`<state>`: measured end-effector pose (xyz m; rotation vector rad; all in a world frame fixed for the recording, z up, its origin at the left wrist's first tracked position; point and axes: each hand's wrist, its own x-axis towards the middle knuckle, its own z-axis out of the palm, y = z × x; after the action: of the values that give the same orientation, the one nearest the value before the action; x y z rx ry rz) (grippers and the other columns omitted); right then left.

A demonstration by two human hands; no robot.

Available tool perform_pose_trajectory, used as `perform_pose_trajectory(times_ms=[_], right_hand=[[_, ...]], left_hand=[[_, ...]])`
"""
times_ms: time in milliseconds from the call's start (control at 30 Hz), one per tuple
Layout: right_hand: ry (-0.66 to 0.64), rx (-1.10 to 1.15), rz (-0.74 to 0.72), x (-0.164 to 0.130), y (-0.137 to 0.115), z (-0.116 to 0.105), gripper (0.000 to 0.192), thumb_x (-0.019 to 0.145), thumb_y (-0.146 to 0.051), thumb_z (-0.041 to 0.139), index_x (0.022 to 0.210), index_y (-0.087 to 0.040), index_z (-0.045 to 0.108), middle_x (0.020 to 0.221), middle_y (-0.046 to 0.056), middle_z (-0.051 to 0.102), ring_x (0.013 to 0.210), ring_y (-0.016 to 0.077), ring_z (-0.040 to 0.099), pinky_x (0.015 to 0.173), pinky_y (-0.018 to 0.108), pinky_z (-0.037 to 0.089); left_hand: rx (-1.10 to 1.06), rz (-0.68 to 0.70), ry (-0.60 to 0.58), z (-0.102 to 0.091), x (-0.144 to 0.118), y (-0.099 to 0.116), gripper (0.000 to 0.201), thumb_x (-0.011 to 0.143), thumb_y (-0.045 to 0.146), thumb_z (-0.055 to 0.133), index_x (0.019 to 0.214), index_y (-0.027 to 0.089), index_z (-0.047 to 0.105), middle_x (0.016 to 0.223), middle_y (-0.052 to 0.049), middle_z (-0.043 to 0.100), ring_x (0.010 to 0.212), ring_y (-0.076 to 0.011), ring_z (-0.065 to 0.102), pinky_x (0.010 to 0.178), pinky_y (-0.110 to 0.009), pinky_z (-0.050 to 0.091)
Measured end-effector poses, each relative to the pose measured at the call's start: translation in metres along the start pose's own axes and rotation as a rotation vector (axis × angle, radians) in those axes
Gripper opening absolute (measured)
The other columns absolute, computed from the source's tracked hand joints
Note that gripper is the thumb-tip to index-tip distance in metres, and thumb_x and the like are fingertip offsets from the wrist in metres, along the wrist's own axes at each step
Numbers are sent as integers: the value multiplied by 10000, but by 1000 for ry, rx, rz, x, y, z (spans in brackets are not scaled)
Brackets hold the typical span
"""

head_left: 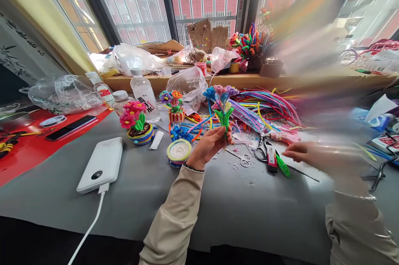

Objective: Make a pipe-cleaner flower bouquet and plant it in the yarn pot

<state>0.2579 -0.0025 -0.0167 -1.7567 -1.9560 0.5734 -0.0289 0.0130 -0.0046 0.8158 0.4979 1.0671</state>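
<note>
My left hand (207, 145) holds up a small pipe-cleaner bouquet (222, 102) by its green stems; blue, pink and purple flowers top it. My right hand (298, 151) reaches left over the grey table, fingers extended toward a green pipe-cleaner piece (283, 166) and a red lighter (271, 158); whether it touches them is unclear, and the arm behind it is blurred. Scissors (260, 149) and a smaller pair of scissors (245, 159) lie between the hands.
Finished flower pots (137, 125) (174, 109), a white-filled round pot (178, 151), a water bottle (144, 94), a power bank (101, 164) with its cable, loose coloured pipe cleaners (268, 105), plastic bags and a cluttered window ledge (249, 78). A phone (70, 127) lies on the red mat at left.
</note>
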Motion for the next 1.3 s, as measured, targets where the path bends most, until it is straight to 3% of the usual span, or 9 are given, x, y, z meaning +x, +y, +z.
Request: perform_pose_trajectory(times_ms=[100, 200, 367, 467, 600, 833, 933, 1067, 1300], right_hand=[[-336, -32, 58, -3, -1, 3, 279, 605, -461, 598, 524, -200, 654, 508, 37, 611, 470, 161, 545, 411, 247, 373], [-390, -17, 107, -2, -2, 8, 260, 586, -433, 613, 495, -190, 610, 483, 17, 561, 446, 145, 507, 394, 246, 349], [-183, 39, 146, 3, 2, 11, 294, 577, -442, 602, 469, -184, 514, 467, -6, 514, 454, 133, 485, 403, 241, 358], [4, 193, 191, 3, 0, 9, 309, 593, -461, 596, 704, -173, 583, 489, -11, 542, 462, 134, 503, 395, 233, 373], [187, 411, 82, 2, -14, 9, 453, 624, -451, 608, 996, -194, 594, 527, -28, 565, 487, 127, 519, 443, 239, 417], [86, 915, -6, 7, -45, 15, 400, 612, -340, 696, 986, -223, 614, 862, 39, 682, 790, 176, 632, 617, 252, 502], [202, 903, -27, 10, -64, 20, 289, 602, -336, 710, 835, -184, 633, 667, 18, 660, 571, 116, 596, 452, 191, 431], [380, 882, -109, 15, -94, 29, 224, 618, -339, 698, 599, -166, 556, 426, -71, 431, 372, 33, 356, 337, 166, 247], [106, 1150, -290, 15, -136, 39, 222, 660, -393, 643, 660, -186, 563, 490, -56, 435, 403, 41, 337, 352, 180, 240]], left_hand=[[34, -41, -2, 0, 0, -2, 213, 644, 267, 682, 738, 89, 614, 631, 2, 546, 568, -68, 534, 598, -203, 430], [47, -50, -3, -1, 1, -4, 233, 629, 277, 693, 741, 88, 616, 637, 0, 550, 570, -69, 536, 595, -200, 427], [30, -29, 6, -3, 3, -5, 228, 645, 274, 681, 751, 87, 607, 638, -1, 544, 570, -70, 534, 606, -205, 425], [7, -25, -2, -3, 3, -5, 215, 667, 266, 665, 757, 84, 595, 641, 0, 528, 576, -71, 523, 612, -210, 420], [-72, -38, -104, -3, 1, -4, 177, 698, 246, 639, 766, 93, 582, 642, 5, 493, 577, -64, 496, 587, -202, 405], [-161, -55, -335, 2, -6, -2, 172, 706, 254, 633, 697, 94, 570, 580, 18, 430, 525, -48, 453, 528, -180, 371], [-97, -22, -370, 3, -8, -4, 188, 708, 265, 630, 687, 88, 573, 573, 11, 439, 527, -58, 465, 529, -192, 369], [-78, 11, -370, 4, -9, -3, 209, 699, 283, 637, 665, 93, 556, 552, 19, 420, 503, -53, 448, 507, -190, 358], [-226, 24, -419, 3, -15, 2, 319, 589, 306, 708, 531, 141, 442, 436, 90, 210, 334, -4, 223, 363, -150, 226]])
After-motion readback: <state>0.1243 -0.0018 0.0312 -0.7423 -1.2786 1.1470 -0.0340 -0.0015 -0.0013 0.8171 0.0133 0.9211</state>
